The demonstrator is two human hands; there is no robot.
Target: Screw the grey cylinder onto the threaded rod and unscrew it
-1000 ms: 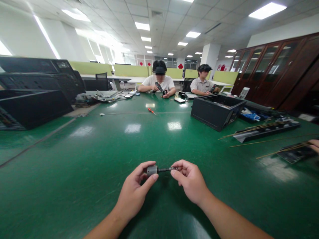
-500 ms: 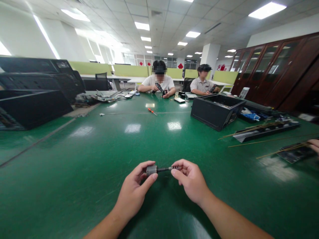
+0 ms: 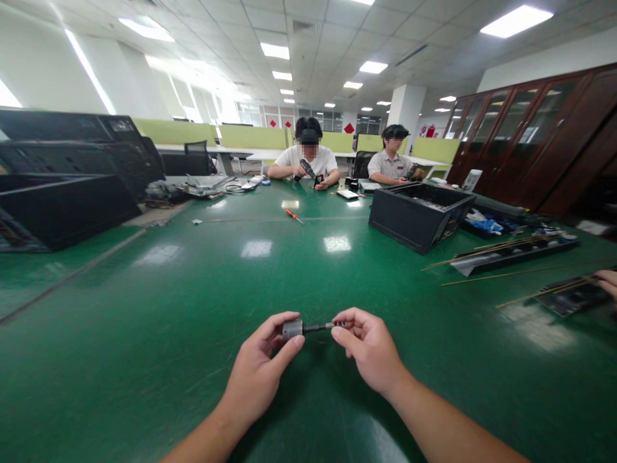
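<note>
Left hand (image 3: 258,370) grips 1 cylinder (image 3: 293,330), right hand (image 3: 372,350) its shaft (image 3: 317,328).

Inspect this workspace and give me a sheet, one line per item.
Surface: green table, glossy, with bright reflections.
Job's things: grey metal cylinder with a thin dark shaft extending from it.
Clutter: orange-red screwdriver lying farther back; open black case and thin yellow rods to the right; dark casings to the left.
Hands: left hand grips the grey metal cylinder; right hand pinches the shaft's far end.
Cables: what looks like a looped cable, far left of centre.
Surroundings: two people seated opposite; another person's hand at the right edge; wooden cabinets beyond.
</note>
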